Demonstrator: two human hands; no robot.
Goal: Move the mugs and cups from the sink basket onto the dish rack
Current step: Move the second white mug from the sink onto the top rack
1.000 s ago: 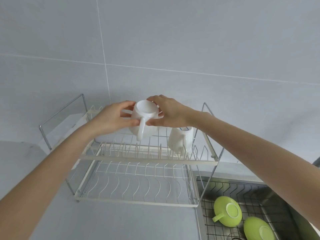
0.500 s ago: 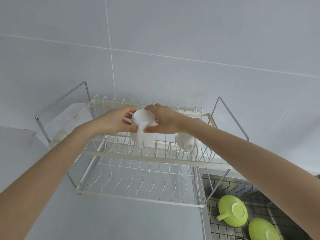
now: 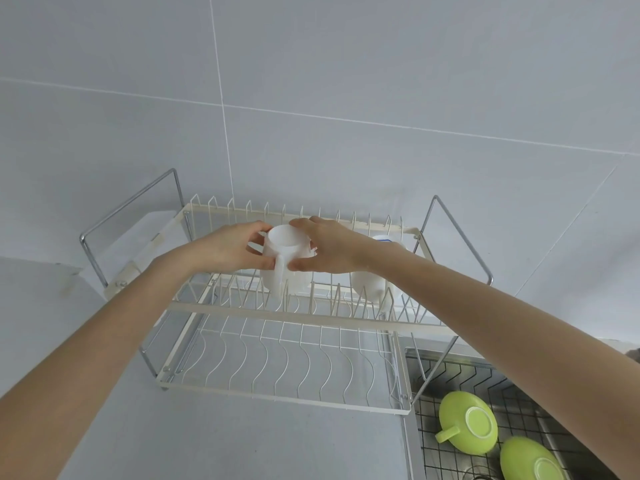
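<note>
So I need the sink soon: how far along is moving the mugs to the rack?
Done: one white mug already sits upside down on the dish rack, upper tier. In hand: the left hand and right hand together hold a second white mug at that tier. Left: two green cups lie upside down in the sink basket.

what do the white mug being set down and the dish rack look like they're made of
White mug: looks like matte, slightly translucent plastic, with a soft even glow and no sharp glints; glazed ceramic can't be excluded. Dish rack: thin metal wire with a cream coating, on bare shiny, chrome-like side frames that reflect light.
</note>
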